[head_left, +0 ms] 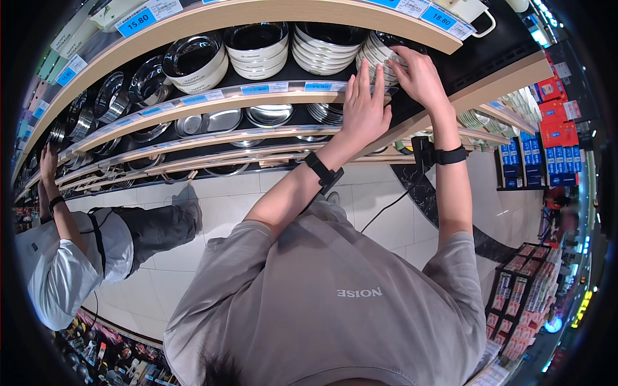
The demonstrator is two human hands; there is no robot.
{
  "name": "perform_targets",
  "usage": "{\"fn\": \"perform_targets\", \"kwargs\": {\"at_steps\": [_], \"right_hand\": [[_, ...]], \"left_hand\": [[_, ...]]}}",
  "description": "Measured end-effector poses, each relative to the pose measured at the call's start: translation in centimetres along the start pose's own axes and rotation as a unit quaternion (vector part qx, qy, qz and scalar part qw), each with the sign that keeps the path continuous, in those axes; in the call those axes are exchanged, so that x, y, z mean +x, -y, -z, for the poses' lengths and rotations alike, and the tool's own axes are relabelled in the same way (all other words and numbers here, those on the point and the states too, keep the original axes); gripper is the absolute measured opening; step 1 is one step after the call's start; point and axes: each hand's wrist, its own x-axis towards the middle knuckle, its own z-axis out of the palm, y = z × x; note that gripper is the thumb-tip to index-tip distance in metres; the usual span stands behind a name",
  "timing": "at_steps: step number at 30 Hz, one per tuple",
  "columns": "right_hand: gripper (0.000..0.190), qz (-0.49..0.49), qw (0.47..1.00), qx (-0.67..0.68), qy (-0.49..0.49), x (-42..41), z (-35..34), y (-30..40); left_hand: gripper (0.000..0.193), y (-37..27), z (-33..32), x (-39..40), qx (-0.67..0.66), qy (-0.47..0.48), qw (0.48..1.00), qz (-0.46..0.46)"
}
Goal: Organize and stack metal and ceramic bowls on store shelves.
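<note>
A tilted stack of cream bowls (pixel 375 54) with dark insides stands at the right end of the shelf. Against its front, my left hand (pixel 365 107) reaches up with straight fingers, their tips at the bowls' sides. On the stack's right side rests my right hand (pixel 421 77), thumb and forefinger spread against the bowls; its other fingers are partly hidden. Neither hand has lifted a bowl off the shelf. Just left of my hands stands another stack of cream bowls (pixel 322 60), upright, and beyond it a shorter stack (pixel 257 62).
A wooden shelf edge (pixel 309 10) with price tags overhangs the bowls. Metal trays (pixel 222 119) fill the shelf below. To the left, another person (pixel 72 260) reaches into the same shelving. A cable (pixel 386 208) hangs by my right wrist. Boxed goods (pixel 521 289) stand at the right.
</note>
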Motion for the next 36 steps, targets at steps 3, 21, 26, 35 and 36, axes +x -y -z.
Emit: {"fn": "perform_targets", "kwargs": {"at_steps": [3, 21, 26, 35, 36], "right_hand": [[0.032, 0.010, 1.000, 0.018, -0.001, 0.08, 0.39, 0.20], [0.031, -0.035, 0.998, 0.040, 0.034, 0.26, 0.64, 0.54], [0.031, -0.024, 0.999, 0.025, 0.031, 0.28, 0.79, 0.73], [0.030, -0.025, 0.999, 0.022, 0.030, 0.19, 0.70, 0.69], [0.030, -0.025, 0.999, 0.022, 0.030, 0.19, 0.66, 0.61]], "left_hand": [[0.096, 0.00, -0.06, 0.03, -0.001, 0.001, 1.000, 0.002], [0.093, 0.14, 0.01, 0.52, -0.012, -0.023, 1.000, 0.004], [0.094, 0.13, 0.04, 0.52, -0.001, -0.025, 1.000, 0.000], [0.092, 0.07, 0.23, 0.67, -0.010, -0.027, 1.000, 0.001], [0.091, 0.22, 0.21, 0.65, -0.010, -0.027, 1.000, -0.001]]}}
